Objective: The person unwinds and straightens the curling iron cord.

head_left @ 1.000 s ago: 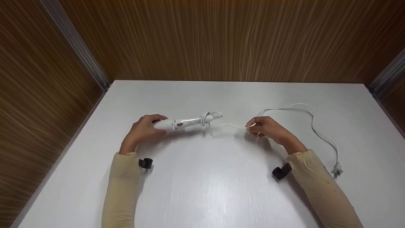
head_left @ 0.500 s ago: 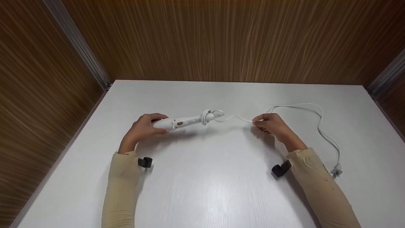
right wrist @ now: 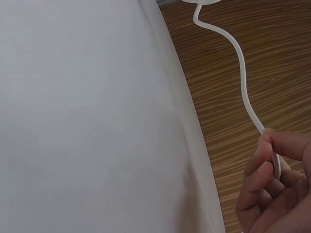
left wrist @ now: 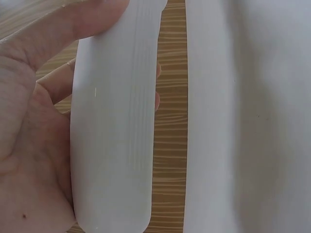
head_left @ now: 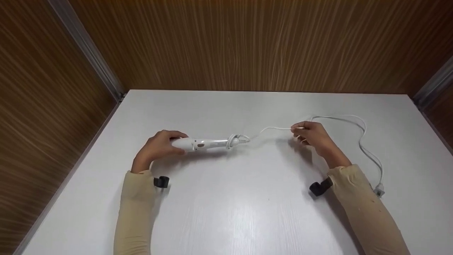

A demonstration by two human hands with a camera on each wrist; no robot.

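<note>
A person's left hand (head_left: 160,147) curls around the butt end of a white corded handheld appliance (head_left: 208,143), thumb over the top and fingers wrapped underneath, holding it level just above the white table (head_left: 226,212); in the left wrist view the smooth white handle (left wrist: 114,136) fills the palm. The body of the appliance runs out to the right of that hand, past a small brownish switch (head_left: 200,144) on its side, to a ribbed strain relief (head_left: 243,140) where the white power cord (head_left: 274,128) leaves it. The right hand (head_left: 311,135) sits well apart from the appliance, farther right and slightly farther back on the table, fingers bent and pinching the cord between thumb and fingertips (right wrist: 265,167); the right wrist view shows the cord rising in a loose wave from that pinch. Between appliance and right hand the cord hangs in a shallow arc clear of the table. Beyond the right hand it loops back, curves around the outside of the forearm and ends at a white plug (head_left: 379,190) lying on the table just beside the beige sleeve (head_left: 364,209). A black wrist-worn camera (head_left: 320,187) shows at the right cuff and another (head_left: 161,181) at the left. No brand, label or writing is legible on the appliance, cord or plug. Wood-grain panels (head_left: 247,46) wall in the table on three sides
</note>
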